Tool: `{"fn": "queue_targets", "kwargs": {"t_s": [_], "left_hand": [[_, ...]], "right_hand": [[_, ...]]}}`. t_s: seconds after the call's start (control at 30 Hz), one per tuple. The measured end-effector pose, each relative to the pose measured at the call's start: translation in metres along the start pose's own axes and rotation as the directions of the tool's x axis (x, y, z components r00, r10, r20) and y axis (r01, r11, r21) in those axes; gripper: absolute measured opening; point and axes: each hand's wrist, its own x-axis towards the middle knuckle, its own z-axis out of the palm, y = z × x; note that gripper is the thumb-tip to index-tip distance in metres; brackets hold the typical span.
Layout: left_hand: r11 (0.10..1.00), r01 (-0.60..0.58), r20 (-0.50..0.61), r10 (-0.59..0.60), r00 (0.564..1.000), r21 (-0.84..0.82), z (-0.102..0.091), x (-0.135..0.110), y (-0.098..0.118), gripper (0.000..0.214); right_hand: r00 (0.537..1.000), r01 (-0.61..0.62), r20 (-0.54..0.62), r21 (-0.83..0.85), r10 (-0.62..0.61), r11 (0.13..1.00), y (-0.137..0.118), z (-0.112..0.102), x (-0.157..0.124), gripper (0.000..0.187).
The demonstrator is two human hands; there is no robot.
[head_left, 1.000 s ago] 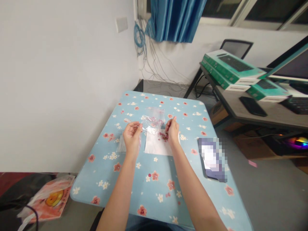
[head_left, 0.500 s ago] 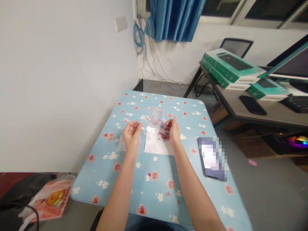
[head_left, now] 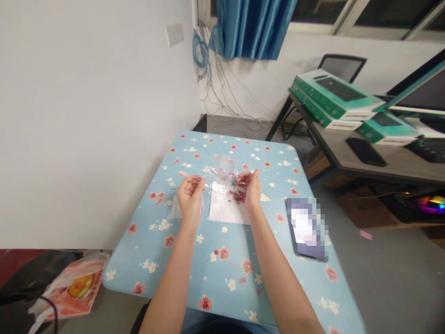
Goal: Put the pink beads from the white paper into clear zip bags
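White wall (head_left: 97, 120), blue curtain (head_left: 252, 28) at a window (head_left: 382, 14), tangled cables (head_left: 222, 88) hanging down the wall, grey floor (head_left: 378, 264), grey desk (head_left: 347, 163), black mesh-back chair (head_left: 342, 65)

The left forearm (head_left: 170, 283) and right forearm (head_left: 278, 283) are bare and slim up to the fingers (head_left: 194, 182); well below the fingers sit light blue trousers (head_left: 193, 322).

I can't read any text, label or brand from here; the printing on the green keyboard boxes (head_left: 333, 96) is too small.
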Motion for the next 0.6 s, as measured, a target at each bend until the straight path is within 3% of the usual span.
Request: {"fn": "queue_targets", "kwargs": {"t_s": [0.6], "left_hand": [[1.000, 0.001, -0.004, -0.001, 1.000, 0.002, 0.0005, -0.0003, 0.0014, 0.023]], "right_hand": [[0.994, 0.023, 0.106, 0.076, -0.031, 0.997, -0.0016, -0.0022, -0.0044, 0.071]]}}
